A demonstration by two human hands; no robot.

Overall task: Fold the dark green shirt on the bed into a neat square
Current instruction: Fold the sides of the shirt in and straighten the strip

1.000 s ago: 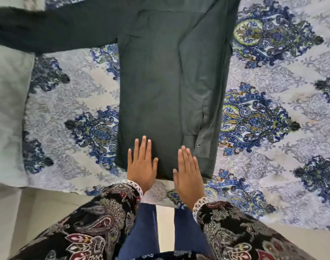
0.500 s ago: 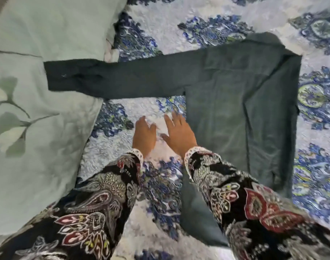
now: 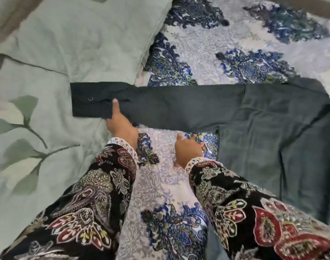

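Dark green shirt (image 3: 269, 139) lies flat on the bed's patterned bedsheet (image 3: 166, 184), its long sleeve (image 3: 151, 107) reaching onto a pale green pillow (image 3: 38, 128). Left hand (image 3: 121, 122) pinches the sleeve near the cuff. Right hand (image 3: 188, 147) rests loosely curled on the bedsheet, holding nothing.

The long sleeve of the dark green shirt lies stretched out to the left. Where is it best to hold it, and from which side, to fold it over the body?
Hold the sleeve at its cuff, coming from the near edge as the left hand does, thumb on top. The cuff is the free end and lies flat on the pale green pillow, so it probably lifts cleanly and swings right over the shirt body.
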